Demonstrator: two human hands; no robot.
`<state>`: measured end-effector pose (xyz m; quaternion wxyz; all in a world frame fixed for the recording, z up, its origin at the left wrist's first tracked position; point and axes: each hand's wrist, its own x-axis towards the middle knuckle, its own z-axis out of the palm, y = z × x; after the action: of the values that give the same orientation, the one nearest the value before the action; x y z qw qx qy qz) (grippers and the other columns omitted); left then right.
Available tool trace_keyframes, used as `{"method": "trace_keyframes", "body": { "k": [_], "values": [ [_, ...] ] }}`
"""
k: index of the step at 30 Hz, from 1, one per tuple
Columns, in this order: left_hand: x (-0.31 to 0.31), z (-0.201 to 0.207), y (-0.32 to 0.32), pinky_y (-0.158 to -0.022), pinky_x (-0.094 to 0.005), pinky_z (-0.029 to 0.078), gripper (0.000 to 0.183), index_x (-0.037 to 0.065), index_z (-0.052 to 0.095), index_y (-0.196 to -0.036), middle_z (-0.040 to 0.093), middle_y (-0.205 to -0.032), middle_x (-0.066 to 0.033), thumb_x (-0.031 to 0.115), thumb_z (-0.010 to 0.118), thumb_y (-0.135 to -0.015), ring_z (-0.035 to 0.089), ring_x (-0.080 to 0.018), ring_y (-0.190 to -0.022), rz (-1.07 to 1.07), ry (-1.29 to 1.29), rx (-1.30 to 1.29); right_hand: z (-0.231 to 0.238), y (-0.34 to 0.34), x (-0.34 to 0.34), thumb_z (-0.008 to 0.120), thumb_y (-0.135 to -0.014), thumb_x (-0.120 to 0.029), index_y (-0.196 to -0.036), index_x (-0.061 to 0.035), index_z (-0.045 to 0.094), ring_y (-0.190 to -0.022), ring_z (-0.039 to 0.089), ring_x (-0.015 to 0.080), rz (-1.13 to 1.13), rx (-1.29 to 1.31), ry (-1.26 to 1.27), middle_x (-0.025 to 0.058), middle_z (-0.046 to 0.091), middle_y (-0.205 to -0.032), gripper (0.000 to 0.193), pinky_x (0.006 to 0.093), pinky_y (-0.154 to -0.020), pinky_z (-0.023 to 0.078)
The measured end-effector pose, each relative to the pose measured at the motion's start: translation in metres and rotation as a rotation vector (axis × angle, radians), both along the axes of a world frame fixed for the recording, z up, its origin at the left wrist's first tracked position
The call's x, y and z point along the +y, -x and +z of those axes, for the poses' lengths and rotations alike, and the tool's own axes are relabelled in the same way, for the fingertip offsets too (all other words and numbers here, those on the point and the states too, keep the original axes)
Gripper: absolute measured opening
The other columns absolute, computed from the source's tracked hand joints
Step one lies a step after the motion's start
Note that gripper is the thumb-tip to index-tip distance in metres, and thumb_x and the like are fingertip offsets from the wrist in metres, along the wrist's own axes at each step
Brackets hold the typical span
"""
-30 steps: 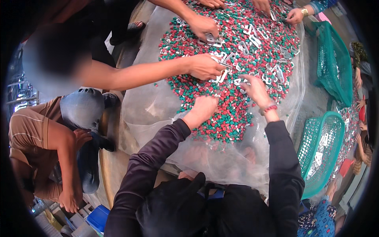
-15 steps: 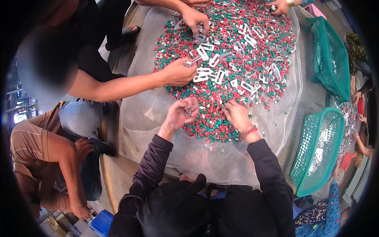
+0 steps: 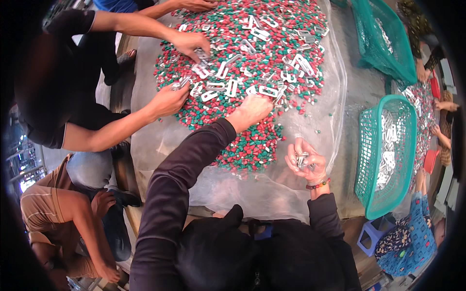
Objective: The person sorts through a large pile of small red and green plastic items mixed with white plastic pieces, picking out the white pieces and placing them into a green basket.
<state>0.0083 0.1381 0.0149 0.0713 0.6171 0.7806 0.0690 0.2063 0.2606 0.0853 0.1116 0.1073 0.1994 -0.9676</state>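
Metal pieces (image 3: 301, 159) clasped in my right hand (image 3: 314, 166), above translucent sheeting (image 3: 218, 189). My left hand (image 3: 251, 111) is at silvery links (image 3: 268, 90) among red-green bits (image 3: 255, 148); grip, I cannot tell.

Red, green and white pebbles (image 3: 250, 151), silvery pieces (image 3: 304, 65), teal basket (image 3: 367, 160), patterned blue garment (image 3: 412, 240)

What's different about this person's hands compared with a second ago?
The left hand has reached forward across the pile to the silvery links. The right hand has drawn off the pile to the right and turned upward, cupping silvery pieces. The nearer green basket still stands right of the sheet.
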Motion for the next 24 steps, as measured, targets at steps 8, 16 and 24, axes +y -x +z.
{"method": "trace_keyframes", "body": {
  "k": [8,16,24],
  "values": [
    [0.001,-0.006,-0.008,-0.054,-0.034,0.051,0.008,0.004,0.059,-0.078,0.062,-0.072,-0.0113,0.009,0.053,-0.075,0.064,-0.0225,-0.068,0.017,0.252,0.112,-0.038,0.035,0.058,0.055,-0.082,-0.015,-0.088,-0.0007,0.059,-0.049,0.049,0.01,-0.058,-0.463,-0.653,0.0043,0.055,-0.069,0.016,0.0188,-0.034,0.032],
    [-0.038,0.042,-0.007,-0.051,-0.0212,0.041,0.021,0.004,0.067,-0.092,0.066,-0.079,0.0,0.021,0.064,-0.08,0.051,-0.0045,-0.058,0.614,-0.261,-1.005,-0.098,0.105,0.019,0.054,-0.073,-0.005,-0.081,-0.0046,0.061,-0.07,0.059,0.0326,0.071,0.092,-2.223,0.0142,0.057,-0.078,0.011,0.0418,-0.061,0.048],
    [-0.029,0.069,0.043,-0.037,-0.0188,0.025,0.011,0.006,0.044,-0.073,0.047,-0.079,-0.0045,0.013,0.048,-0.08,0.039,-0.01,-0.058,0.378,-0.829,-2.189,-0.098,0.079,0.008,0.055,-0.076,-0.007,-0.1,-0.008,0.057,-0.083,0.058,0.0322,-0.057,-0.019,-2.136,0.011,0.058,-0.093,0.024,0.0421,-0.068,0.048]
  ]
}}
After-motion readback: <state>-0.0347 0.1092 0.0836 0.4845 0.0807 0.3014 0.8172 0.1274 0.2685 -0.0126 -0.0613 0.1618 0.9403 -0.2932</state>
